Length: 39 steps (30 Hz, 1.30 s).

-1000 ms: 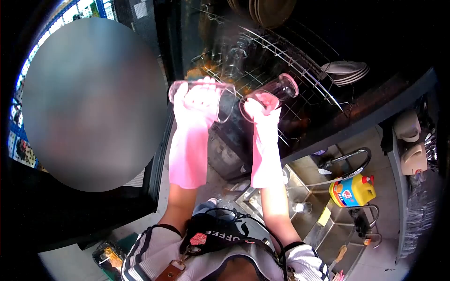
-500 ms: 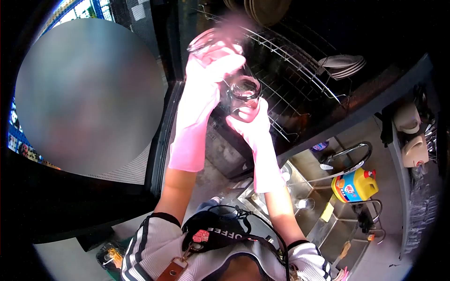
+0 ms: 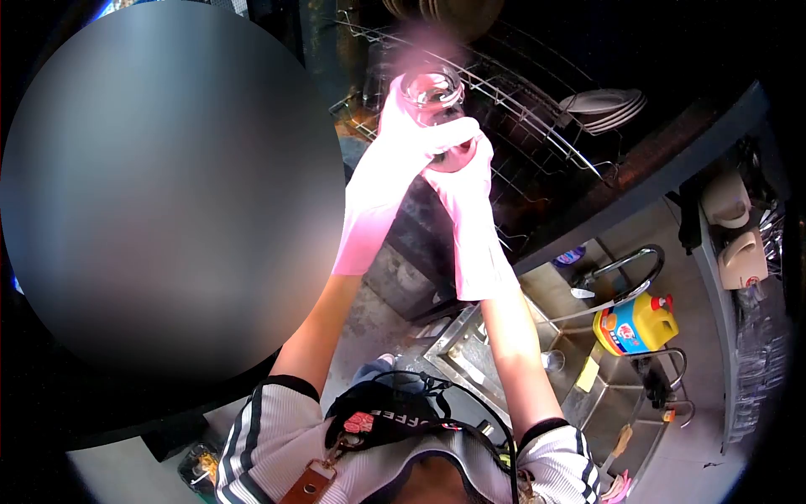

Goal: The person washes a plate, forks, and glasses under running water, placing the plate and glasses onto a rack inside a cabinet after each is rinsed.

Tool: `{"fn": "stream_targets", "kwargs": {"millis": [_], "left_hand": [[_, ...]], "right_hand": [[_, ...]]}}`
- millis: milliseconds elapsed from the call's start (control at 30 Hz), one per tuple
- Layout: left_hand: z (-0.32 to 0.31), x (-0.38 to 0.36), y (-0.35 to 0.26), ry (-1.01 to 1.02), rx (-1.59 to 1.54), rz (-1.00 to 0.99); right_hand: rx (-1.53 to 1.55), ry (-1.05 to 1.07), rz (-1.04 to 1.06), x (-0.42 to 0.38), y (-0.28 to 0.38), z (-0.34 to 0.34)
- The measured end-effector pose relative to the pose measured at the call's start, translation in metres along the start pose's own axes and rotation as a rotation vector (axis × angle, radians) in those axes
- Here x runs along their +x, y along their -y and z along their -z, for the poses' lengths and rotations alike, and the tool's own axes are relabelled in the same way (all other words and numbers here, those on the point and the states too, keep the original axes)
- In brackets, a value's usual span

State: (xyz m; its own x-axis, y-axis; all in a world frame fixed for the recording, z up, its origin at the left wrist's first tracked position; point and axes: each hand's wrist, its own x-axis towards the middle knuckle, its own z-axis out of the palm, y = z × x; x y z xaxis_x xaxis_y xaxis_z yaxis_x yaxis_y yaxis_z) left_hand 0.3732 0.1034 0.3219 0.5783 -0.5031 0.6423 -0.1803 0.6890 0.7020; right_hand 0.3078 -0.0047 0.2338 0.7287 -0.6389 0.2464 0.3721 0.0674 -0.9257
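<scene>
Both my hands wear pink rubber gloves and are raised together in front of the dish rack. A clear drinking glass (image 3: 433,87) is between them, its round rim toward me. My left hand (image 3: 411,139) wraps round it, thumb across the front. Just below, my right hand (image 3: 462,172) is closed round the lower part of the glass; its fingertips are partly hidden by the left thumb. Glare whitens both gloves. Behind my left hand, another clear glass (image 3: 378,76) stands dimly at the wire rack (image 3: 537,126).
White plates (image 3: 606,111) lean stacked on the rack, with more plates (image 3: 453,15) above. Below right are a steel sink (image 3: 470,344), a curved faucet (image 3: 646,273) and a yellow detergent jug (image 3: 638,326). Beige jugs (image 3: 742,260) stand on the right shelf. A blurred disc hides the left.
My left hand has moved right, next to my right hand, and both hands now meet at one glass. The glass by the rack's left side has come into view.
</scene>
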Motion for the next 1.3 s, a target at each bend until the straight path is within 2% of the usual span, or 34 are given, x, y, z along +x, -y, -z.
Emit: {"fn": "stream_targets", "kwargs": {"millis": [67, 100, 133, 233, 300, 333, 433, 467, 533, 633, 700, 767, 833, 867, 900, 967, 1000, 1100, 1133, 1200, 1267, 1300], "left_hand": [[-0.003, -0.001, 0.012, -0.036, -0.057, 0.037], [-0.004, -0.004, 0.034, -0.139, -0.101, -0.009], [-0.003, -0.001, 0.036, -0.128, -0.029, 0.014], [0.000, 0.001, 0.046, -0.152, 0.055, 0.099], [-0.001, -0.001, 0.050, -0.169, 0.039, 0.139], [-0.001, -0.004, 0.060, -0.206, 0.043, 0.080], [0.005, -0.006, 0.071, -0.191, 0.011, 0.184], [0.001, -0.007, 0.065, -0.202, -0.010, 0.252], [-0.003, -0.008, 0.069, -0.237, 0.085, 0.258], [-0.008, -0.001, 0.063, -0.219, 0.310, 0.324], [-0.013, 0.002, 0.053, -0.213, 0.429, 0.355], [-0.005, 0.010, 0.081, -0.169, 0.450, 0.300], [0.002, 0.017, 0.108, -0.131, 0.448, 0.284], [-0.009, 0.020, 0.080, -0.135, 0.470, 0.439], [-0.009, 0.028, 0.082, -0.087, 0.445, 0.452], [-0.001, 0.046, 0.113, 0.008, 0.296, 0.423], [0.001, 0.050, 0.120, 0.012, 0.320, 0.411], [0.012, 0.066, 0.159, 0.106, 0.270, 0.285], [0.010, 0.068, 0.157, 0.120, 0.274, 0.278], [0.003, 0.072, 0.140, 0.146, 0.282, 0.266], [0.001, 0.074, 0.137, 0.164, 0.295, 0.251], [0.002, 0.075, 0.140, 0.167, 0.301, 0.238]], "right_hand": [[0.117, -0.029, -0.028, -0.001, 0.004, -0.004], [0.488, 0.014, -0.151, -0.002, 0.014, -0.007], [0.853, 0.011, -0.293, -0.005, 0.026, -0.010], [0.653, -0.020, -0.193, 0.017, 0.004, -0.004], [0.744, 0.001, -0.267, 0.024, -0.005, 0.005], [0.789, 0.011, -0.303, 0.028, -0.010, 0.009], [0.757, 0.053, -0.327, 0.040, -0.031, 0.021], [0.828, 0.121, -0.325, 0.049, -0.048, 0.032], [0.970, 0.259, -0.323, 0.061, -0.074, 0.049], [0.906, -0.043, -0.363, 0.043, -0.032, 0.014], [0.752, -0.002, -0.260, 0.058, -0.053, 0.022], [0.715, -0.063, -0.288, 0.056, -0.044, 0.018], [0.790, -0.229, -0.447, 0.050, -0.018, 0.012], [0.880, -0.271, -0.484, 0.057, -0.019, 0.013], [0.969, -0.317, -0.519, 0.064, -0.019, 0.013], [0.998, -0.342, -0.492, 0.070, -0.027, 0.019], [0.932, -0.412, -0.464, 0.073, -0.029, 0.018], [0.835, -0.318, -0.306, 0.074, -0.032, 0.024], [0.497, -0.199, -0.181, 0.085, -0.053, 0.038], [0.424, -0.151, -0.112, 0.106, -0.081, 0.051], [-0.131, -0.052, 0.090, 0.093, -0.063, 0.040], [-0.252, -0.097, 0.027, 0.079, -0.040, 0.029]]}}
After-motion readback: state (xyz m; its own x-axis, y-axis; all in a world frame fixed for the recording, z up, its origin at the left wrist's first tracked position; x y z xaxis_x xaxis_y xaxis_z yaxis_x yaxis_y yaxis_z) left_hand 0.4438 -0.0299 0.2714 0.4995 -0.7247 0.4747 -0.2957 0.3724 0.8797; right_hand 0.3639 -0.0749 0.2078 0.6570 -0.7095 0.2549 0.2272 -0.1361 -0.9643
